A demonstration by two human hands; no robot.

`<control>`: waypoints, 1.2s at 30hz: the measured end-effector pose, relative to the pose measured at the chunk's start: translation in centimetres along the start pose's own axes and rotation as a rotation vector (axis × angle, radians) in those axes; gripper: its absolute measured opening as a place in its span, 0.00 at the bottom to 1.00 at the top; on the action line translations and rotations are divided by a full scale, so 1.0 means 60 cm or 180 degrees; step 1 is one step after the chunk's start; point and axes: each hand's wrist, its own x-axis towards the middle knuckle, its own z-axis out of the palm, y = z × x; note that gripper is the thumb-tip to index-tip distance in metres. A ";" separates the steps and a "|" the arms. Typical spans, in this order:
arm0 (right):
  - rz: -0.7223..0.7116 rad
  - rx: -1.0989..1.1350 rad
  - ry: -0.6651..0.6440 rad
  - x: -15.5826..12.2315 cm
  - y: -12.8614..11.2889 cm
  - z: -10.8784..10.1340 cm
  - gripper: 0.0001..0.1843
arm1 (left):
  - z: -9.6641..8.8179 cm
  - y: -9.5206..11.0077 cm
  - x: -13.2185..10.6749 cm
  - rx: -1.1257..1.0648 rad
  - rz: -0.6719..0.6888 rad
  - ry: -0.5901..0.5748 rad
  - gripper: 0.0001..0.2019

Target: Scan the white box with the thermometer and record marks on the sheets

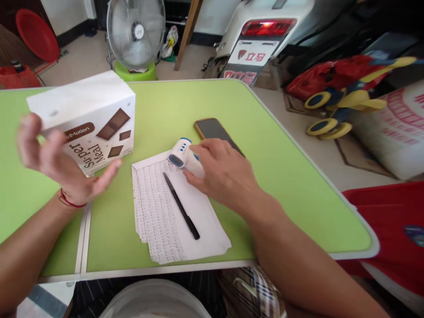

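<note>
My right hand is closed around the handle of a white and blue infrared thermometer, which lies over the top edge of the written sheets. My left hand is raised in front of a white box printed "Su-per Meal", palm turned up and fingers spread, with nothing in it. Whether it touches the box I cannot tell. A black pen lies slantwise on the stack of handwritten paper. Just beyond my right hand rests a smartphone in a yellowish case.
The green folding table has a metal-edged seam on the left. Behind it stand a fan on a green stool and a white scooter. To the right is a red chair; a pale round container sits below the front edge.
</note>
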 end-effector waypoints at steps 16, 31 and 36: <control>0.1108 0.1494 -0.0120 0.013 -0.003 0.010 0.19 | -0.007 -0.127 -0.007 -0.2274 -0.1990 -0.1495 0.37; 0.0816 0.6280 -0.1574 -0.046 -0.150 -0.046 0.14 | -0.002 0.032 0.020 -0.3450 -0.2864 -0.1529 0.22; 0.1280 0.6113 -0.1567 -0.041 -0.159 -0.037 0.13 | 0.013 0.032 0.000 -0.3403 -0.2632 -0.1790 0.21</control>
